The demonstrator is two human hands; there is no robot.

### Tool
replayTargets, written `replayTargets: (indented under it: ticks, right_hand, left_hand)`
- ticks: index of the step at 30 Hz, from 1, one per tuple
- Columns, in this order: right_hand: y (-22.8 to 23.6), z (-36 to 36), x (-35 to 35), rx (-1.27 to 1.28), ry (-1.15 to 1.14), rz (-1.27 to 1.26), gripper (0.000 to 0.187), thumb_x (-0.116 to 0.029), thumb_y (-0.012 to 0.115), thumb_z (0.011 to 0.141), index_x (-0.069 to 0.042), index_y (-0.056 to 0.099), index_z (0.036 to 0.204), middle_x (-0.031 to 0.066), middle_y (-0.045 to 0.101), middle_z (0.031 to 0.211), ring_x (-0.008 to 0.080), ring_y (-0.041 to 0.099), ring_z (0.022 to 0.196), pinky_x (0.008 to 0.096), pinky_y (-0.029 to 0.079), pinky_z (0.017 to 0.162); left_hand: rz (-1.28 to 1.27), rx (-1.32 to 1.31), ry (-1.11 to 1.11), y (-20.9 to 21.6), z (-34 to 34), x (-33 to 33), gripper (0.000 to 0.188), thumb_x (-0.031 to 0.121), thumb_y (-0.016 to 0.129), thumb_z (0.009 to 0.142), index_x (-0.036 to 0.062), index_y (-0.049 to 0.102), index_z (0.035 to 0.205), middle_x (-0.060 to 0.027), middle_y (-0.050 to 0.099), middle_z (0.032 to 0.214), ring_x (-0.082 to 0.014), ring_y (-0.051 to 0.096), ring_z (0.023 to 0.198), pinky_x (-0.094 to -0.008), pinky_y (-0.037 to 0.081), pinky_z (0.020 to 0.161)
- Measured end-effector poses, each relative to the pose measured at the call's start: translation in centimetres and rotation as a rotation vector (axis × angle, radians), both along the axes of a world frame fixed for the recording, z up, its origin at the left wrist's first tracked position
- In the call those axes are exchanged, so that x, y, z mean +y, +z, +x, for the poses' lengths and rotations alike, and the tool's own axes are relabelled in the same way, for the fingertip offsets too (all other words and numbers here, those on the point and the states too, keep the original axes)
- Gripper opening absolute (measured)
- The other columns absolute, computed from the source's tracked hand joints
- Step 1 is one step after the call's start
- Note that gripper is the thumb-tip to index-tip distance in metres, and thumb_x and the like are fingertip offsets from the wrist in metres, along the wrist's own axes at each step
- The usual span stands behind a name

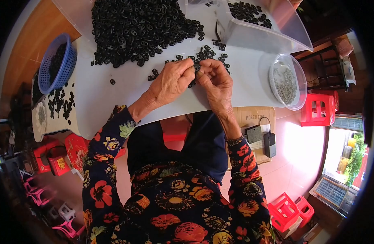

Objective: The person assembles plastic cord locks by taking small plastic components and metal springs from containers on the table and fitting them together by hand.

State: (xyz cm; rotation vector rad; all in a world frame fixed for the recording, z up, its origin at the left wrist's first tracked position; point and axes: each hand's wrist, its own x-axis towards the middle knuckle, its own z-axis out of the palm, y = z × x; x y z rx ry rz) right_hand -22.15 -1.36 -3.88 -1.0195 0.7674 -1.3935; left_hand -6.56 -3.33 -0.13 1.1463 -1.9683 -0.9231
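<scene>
Over the table's near edge my left hand (172, 80) and my right hand (218, 86) meet, fingertips pinched together. Between them is a small black oval link piece (197, 68), mostly covered by the fingers. Both hands appear closed on it; any finer part in the pinch is too small to make out. Just beyond and beneath the hands lies a loose cluster of similar black pieces (206, 53). Farther back to the left rises a large heap of these black pieces (130, 30), each with two holes. One stray black piece (112, 81) sits left of my left wrist.
A clear round tub (301, 81) of small silvery metal parts stands at the table's right edge. Behind it is a clear plastic bin (272, 38) with black pieces. A blue basket (73, 67) stands at left. Red stools (317, 110) and a cardboard box (252, 116) are right below.
</scene>
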Motion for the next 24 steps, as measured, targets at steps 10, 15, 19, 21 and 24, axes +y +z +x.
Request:
replayTargets:
  ticks: [10, 15, 19, 21, 24]
  right_hand:
    - [-0.3, 0.0, 0.0, 0.011, -0.021, 0.004, 0.028, 0.007, 0.057, 0.084, -0.001, 0.056, 0.111, -0.0027, 0.056, 0.086, 0.0035, 0.052, 0.075, 0.0187, 0.045, 0.071]
    - [-0.1, 0.0, 0.1, 0.045, -0.016, -0.021, 0.029, 0.008, 0.056, 0.084, -0.001, 0.057, 0.112, -0.0026, 0.055, 0.086, 0.0035, 0.052, 0.075, 0.0186, 0.045, 0.071]
    - [0.0, -0.2, 0.2, 0.085, -0.013, -0.003, 0.028, 0.008, 0.055, 0.084, 0.000, 0.057, 0.111, -0.0024, 0.056, 0.085, 0.0038, 0.052, 0.075, 0.0188, 0.045, 0.071]
    - [-0.2, -0.2, 0.2, 0.085, -0.002, 0.000, 0.027, 0.007, 0.057, 0.085, 0.000, 0.057, 0.111, -0.0016, 0.057, 0.086, 0.0045, 0.053, 0.075, 0.0191, 0.046, 0.071]
    - [-0.1, 0.0, 0.2, 0.063, 0.033, 0.034, 0.028, 0.006, 0.060, 0.084, 0.001, 0.056, 0.111, -0.0007, 0.058, 0.087, 0.0051, 0.054, 0.076, 0.0193, 0.046, 0.071]
  left_hand:
    - [0.035, 0.156, 0.052, 0.3, -0.9, 0.3, 0.016, 0.008, 0.049, 0.087, -0.0028, 0.044, 0.076, -0.0146, 0.046, 0.062, -0.0183, 0.042, 0.053, -0.0332, 0.040, 0.052]
    - [0.018, 0.150, 0.127, -0.3, -1.2, 0.6, 0.016, 0.008, 0.048, 0.087, -0.0026, 0.043, 0.077, -0.0137, 0.046, 0.060, -0.0180, 0.042, 0.051, -0.0330, 0.039, 0.050]
    - [0.023, 0.129, 0.058, -1.0, -0.7, 0.1, 0.018, 0.016, 0.047, 0.090, -0.0003, 0.049, 0.084, -0.0091, 0.046, 0.059, -0.0146, 0.045, 0.053, -0.0306, 0.039, 0.051]
    - [0.034, 0.134, 0.037, -1.1, -0.6, 0.0, 0.019, 0.017, 0.046, 0.090, -0.0001, 0.048, 0.083, -0.0107, 0.047, 0.058, -0.0180, 0.046, 0.052, -0.0320, 0.039, 0.051]
    - [0.116, 0.184, 0.055, -1.1, -0.5, 0.0, 0.016, 0.010, 0.046, 0.087, -0.0018, 0.041, 0.077, -0.0148, 0.046, 0.061, -0.0229, 0.039, 0.051, -0.0347, 0.038, 0.051]
